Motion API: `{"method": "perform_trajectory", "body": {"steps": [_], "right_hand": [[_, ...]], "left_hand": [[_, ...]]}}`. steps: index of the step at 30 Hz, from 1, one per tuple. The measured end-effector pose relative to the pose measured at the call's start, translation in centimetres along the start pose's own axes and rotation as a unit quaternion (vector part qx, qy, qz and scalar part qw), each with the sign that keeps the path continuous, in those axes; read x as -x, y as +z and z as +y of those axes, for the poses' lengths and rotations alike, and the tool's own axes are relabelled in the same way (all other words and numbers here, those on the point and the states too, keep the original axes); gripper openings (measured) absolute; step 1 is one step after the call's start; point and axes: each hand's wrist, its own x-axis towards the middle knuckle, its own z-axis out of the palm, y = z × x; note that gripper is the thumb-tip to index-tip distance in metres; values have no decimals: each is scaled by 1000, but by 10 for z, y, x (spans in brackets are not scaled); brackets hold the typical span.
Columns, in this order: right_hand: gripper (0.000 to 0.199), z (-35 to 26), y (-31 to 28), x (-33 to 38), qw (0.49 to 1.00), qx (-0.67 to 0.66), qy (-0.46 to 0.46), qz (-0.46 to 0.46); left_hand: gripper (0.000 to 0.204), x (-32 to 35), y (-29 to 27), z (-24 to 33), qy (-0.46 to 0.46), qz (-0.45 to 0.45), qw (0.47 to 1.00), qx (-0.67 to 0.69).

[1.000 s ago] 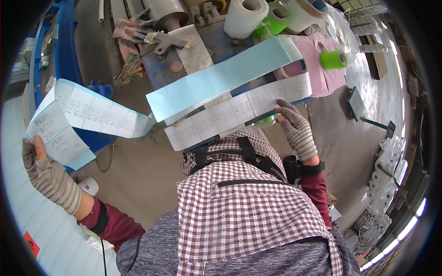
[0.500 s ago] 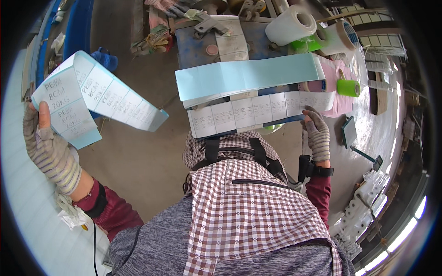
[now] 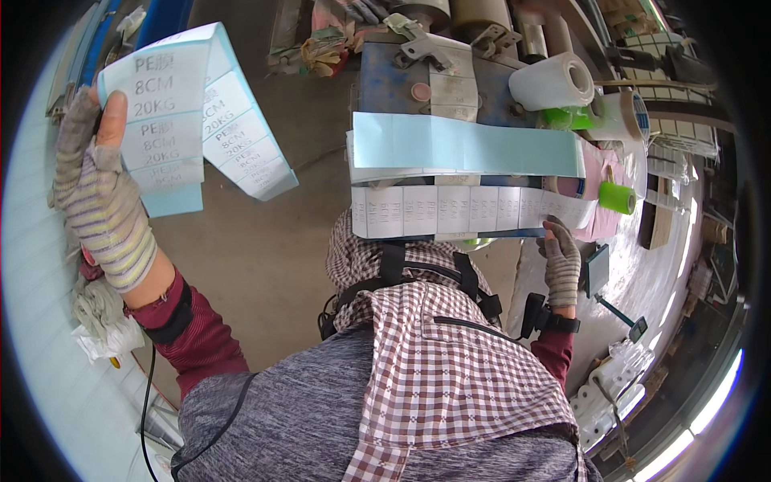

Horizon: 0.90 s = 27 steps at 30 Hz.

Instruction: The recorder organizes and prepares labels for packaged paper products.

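Observation:
My left hand [image 3: 100, 205], in a striped fingerless glove, is raised at the far left and grips the end of a long strip of white labels on pale blue backing [image 3: 173, 128]. The strip folds and hangs below the thumb. My right hand [image 3: 560, 261], also gloved, holds the other stretch of the label strip [image 3: 458, 210] at its right end, in front of my chest. A blue loop of the backing [image 3: 466, 145] arches above that stretch. Where the two stretches join cannot be seen.
A blue metal machine [image 3: 434, 76] with a white paper roll [image 3: 554, 80] stands ahead. A green tape core [image 3: 617, 197] lies on a pink surface at right. Rags [image 3: 100, 317] lie on the pale bench at left. Concrete floor lies below.
My left hand has lifted the label strip's end higher and closer to the camera. The right hand has shifted right and lower, pulling its stretch level.

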Motion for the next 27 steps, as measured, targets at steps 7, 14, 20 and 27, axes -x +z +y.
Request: {"method": "perform_trajectory", "body": {"steps": [7,14,20,27], "right_hand": [[24,-1,-5,-1,999,-7,34,7],[26,2,-1,-1,1000,25,-3,6],[20,-26,7,16,996,-22,-60,66],[35,-114,36,48,952,-256,-26,-168]], "left_hand": [[50,6,-5,26,-14,-79,951,-300],[39,-22,-21,33,14,36,931,363],[30,-41,-30,46,-9,32,895,445],[20,-81,-94,72,-77,19,798,597]]}}
